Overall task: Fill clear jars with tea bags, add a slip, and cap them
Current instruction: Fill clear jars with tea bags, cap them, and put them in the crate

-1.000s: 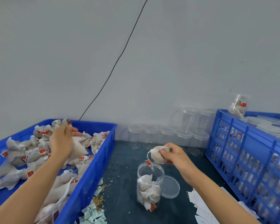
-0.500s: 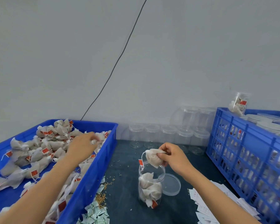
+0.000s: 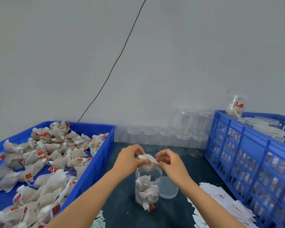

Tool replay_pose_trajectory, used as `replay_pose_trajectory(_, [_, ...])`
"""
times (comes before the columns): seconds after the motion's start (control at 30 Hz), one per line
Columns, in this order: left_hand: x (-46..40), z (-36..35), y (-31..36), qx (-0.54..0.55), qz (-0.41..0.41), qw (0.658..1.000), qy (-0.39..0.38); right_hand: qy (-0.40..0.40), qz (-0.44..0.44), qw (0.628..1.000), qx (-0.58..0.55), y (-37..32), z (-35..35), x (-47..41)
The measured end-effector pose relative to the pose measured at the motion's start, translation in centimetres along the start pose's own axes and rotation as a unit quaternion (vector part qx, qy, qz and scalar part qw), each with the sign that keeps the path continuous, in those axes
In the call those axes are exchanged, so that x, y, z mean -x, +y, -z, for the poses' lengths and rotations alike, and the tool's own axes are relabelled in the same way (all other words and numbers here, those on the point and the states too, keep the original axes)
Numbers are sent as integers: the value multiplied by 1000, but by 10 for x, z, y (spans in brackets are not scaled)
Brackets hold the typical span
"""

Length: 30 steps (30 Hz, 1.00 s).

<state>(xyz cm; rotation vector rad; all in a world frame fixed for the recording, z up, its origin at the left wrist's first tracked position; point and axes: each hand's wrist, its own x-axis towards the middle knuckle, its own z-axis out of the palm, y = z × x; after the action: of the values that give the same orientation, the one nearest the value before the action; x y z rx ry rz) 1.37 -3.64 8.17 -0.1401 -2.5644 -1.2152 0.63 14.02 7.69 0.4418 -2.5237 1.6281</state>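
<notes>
Your left hand [image 3: 130, 159] and right hand [image 3: 169, 160] both pinch one tea bag [image 3: 148, 163] at the mouth of the open jar [image 3: 147, 190]; lid [image 3: 169, 187] lies beside it.

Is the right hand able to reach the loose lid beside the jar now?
Probably yes. The lid lies open on the table, right of the jar and just under the right hand. Nothing covers it, but the hand's fingers first must release the tea bag.
</notes>
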Motion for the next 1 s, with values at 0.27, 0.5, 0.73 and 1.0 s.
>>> replay_pose_trajectory(0.27, [-5,-11,23,-250,-87,955,-130,44,46,997,34,-5,1,4])
replay_pose_trajectory(0.5, [-1,-19,42,-374,-3,856,-358,31,63,996,53,-4,-7,9])
replay_pose_trajectory(0.73, [48,-8,14,-232,-76,969,-41,84,107,990,23,-5,-6,17])
replay_pose_trajectory(1.0, [123,-2,-58,-352,158,922,-33,90,168,981,-34,-9,-24,42])
